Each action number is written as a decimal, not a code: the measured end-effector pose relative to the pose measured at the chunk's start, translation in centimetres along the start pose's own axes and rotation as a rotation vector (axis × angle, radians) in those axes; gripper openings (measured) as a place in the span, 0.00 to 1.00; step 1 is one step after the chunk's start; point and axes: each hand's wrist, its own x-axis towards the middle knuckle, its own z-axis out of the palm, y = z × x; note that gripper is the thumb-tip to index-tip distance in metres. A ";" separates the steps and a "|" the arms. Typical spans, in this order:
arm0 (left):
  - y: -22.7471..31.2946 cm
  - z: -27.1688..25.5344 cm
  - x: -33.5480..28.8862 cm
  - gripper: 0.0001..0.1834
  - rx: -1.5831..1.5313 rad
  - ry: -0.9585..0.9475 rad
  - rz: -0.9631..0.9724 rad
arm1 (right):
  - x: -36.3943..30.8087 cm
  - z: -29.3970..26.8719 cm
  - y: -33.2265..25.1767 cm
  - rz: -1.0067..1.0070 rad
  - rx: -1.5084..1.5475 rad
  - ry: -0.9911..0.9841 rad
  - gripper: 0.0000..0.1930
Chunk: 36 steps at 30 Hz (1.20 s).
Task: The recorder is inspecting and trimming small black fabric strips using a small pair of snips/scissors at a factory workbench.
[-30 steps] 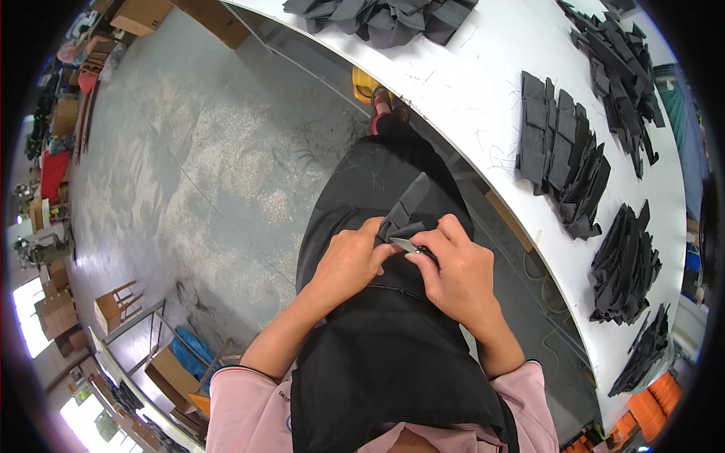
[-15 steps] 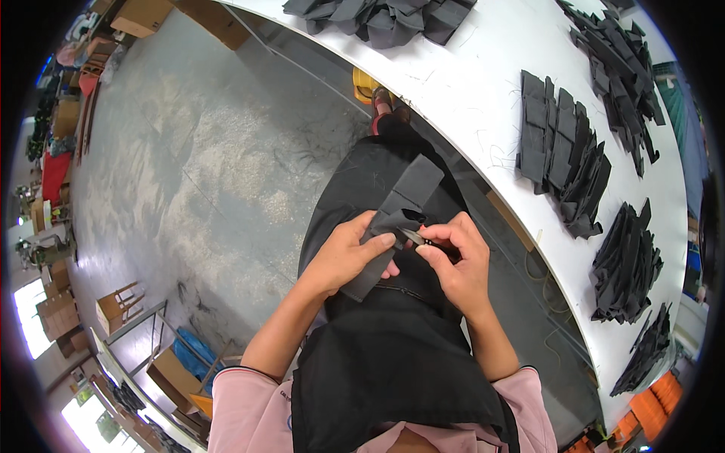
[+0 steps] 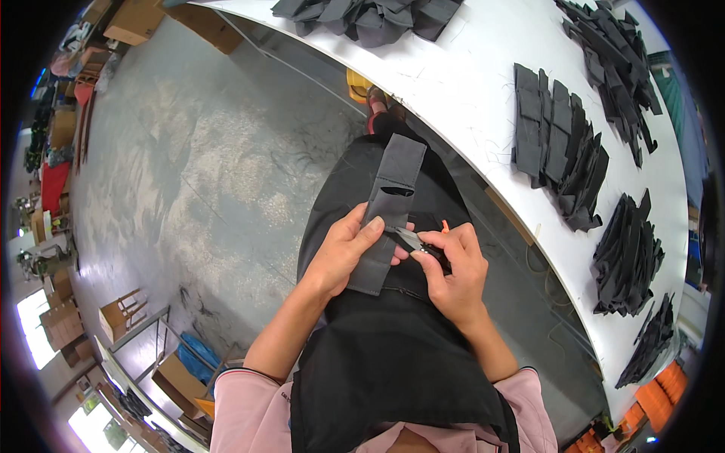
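I'm apparently trimming the long, flat, dark-grey fabric strip (image 3: pixel 400 162) above my black cloth apron (image 3: pixel 393 355), left thumb on top pinching it against fingers beneath. My right hand (image 3: pixel 459 268) is pinching a small, pointed metal cutter (image 3: pixel 404 238) at its edge; next move is probably calling for a steady strip. Both forearms are converging over the apron, left hand (image 3: pixel 341 253) to its left side, right to its right.

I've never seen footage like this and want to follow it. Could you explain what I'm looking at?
There's no machine: these are a person's bare hands, seen from above through a wide fisheye camera worn on the head, which bends straight edges. The left hand holds a dark grey strip above a black apron. The right hand holds a small tool with a metal tip at the strip's edge. On the white table lie piles of similar dark pieces.
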 end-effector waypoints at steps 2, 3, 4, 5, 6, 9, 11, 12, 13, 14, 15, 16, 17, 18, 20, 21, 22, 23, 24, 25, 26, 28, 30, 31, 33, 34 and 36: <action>-0.1 0.1 -0.1 0.21 0.001 -0.001 0.010 | 0.0 0.2 0.0 -0.034 -0.013 0.012 0.11; 0.0 0.2 -0.1 0.21 0.002 0.001 0.011 | 0.0 0.2 -0.1 -0.037 -0.049 -0.012 0.12; 0.0 0.3 0.0 0.21 0.001 0.003 0.014 | 0.1 0.2 -0.1 -0.041 -0.085 -0.038 0.12; 0.0 0.4 0.0 0.21 0.001 0.006 0.017 | 0.2 0.2 -0.1 -0.043 -0.082 -0.039 0.12; 0.0 0.5 -0.1 0.21 0.001 0.009 0.017 | 0.2 0.1 -0.2 -0.071 -0.117 -0.036 0.12; -0.1 0.7 -0.2 0.21 0.054 0.020 0.035 | 0.0 0.2 -0.3 -0.085 -0.143 -0.039 0.11; -0.4 0.5 0.0 0.20 0.021 0.026 0.017 | -0.1 0.3 -0.1 -0.070 -0.136 -0.045 0.11; -0.5 0.4 0.1 0.20 -0.011 0.030 0.000 | 0.0 0.4 0.0 -0.041 -0.047 -0.050 0.11; -0.5 0.4 0.0 0.20 -0.012 0.031 0.000 | 0.0 0.4 0.2 -0.012 0.041 -0.055 0.11; -0.4 0.4 0.0 0.20 -0.005 0.030 -0.012 | 0.0 0.4 0.5 -0.012 0.041 -0.056 0.11; -0.3 0.4 -0.1 0.20 0.000 0.030 -0.023 | 0.0 0.3 0.8 0.038 0.113 -0.032 0.11; -0.3 0.3 0.0 0.20 -0.002 0.030 -0.025 | -0.1 0.3 1.0 0.088 0.185 -0.008 0.11; -0.2 0.2 0.0 0.19 -0.010 0.036 -0.013 | -0.2 -0.2 0.4 0.157 0.083 -0.019 0.10; -0.1 0.2 0.0 0.18 -0.016 0.041 -0.001 | -0.1 -0.5 0.1 0.158 0.081 -0.018 0.10; -0.2 0.2 0.0 0.19 -0.035 0.037 0.009 | -0.1 -0.9 -0.3 0.058 0.009 -0.025 0.11; -0.1 0.2 0.0 0.19 -0.048 0.041 0.002 | -0.1 -0.8 -0.2 0.058 0.009 -0.025 0.11; -0.1 0.2 0.0 0.20 -0.061 0.044 -0.004 | 0.0 -0.6 -0.1 0.017 -0.023 -0.024 0.11; 0.0 0.3 0.1 0.20 -0.060 0.043 -0.004 | 0.1 -0.4 -0.1 -0.024 -0.054 -0.024 0.12; 0.0 0.3 0.1 0.20 -0.070 0.050 -0.014 | 0.3 -0.2 -0.1 -0.025 -0.053 -0.024 0.12; 0.0 0.4 0.1 0.19 -0.079 0.057 -0.023 | 0.6 0.1 -0.1 -0.072 -0.084 -0.036 0.12; 0.0 0.3 0.1 0.19 -0.079 0.058 -0.021 | 0.8 0.2 -0.2 -0.119 -0.115 -0.047 0.12; -0.1 0.3 0.2 0.18 -0.079 0.060 -0.034 | 0.9 0.1 -0.4 -0.138 -0.149 -0.053 0.12; 0.0 0.3 0.2 0.17 -0.090 0.053 -0.031 | 0.9 -0.3 -0.5 -0.159 -0.185 -0.057 0.12; 0.0 0.4 0.1 0.17 -0.101 0.047 -0.029 | 0.5 -0.7 -0.4 -0.086 -0.102 -0.043 0.11; -0.1 0.0 0.1 0.17 -0.078 0.024 -0.001 | 0.3 -1.5 -0.3 0.052 0.068 0.027 0.09; -0.2 0.0 0.0 0.18 -0.058 0.005 0.024 | 0.7 -1.7 0.3 0.062 0.105 0.071 0.11; -0.1 0.2 -0.3 0.20 -0.021 -0.018 0.042 | 1.4 -1.5 0.8 0.123 0.097 0.112 0.13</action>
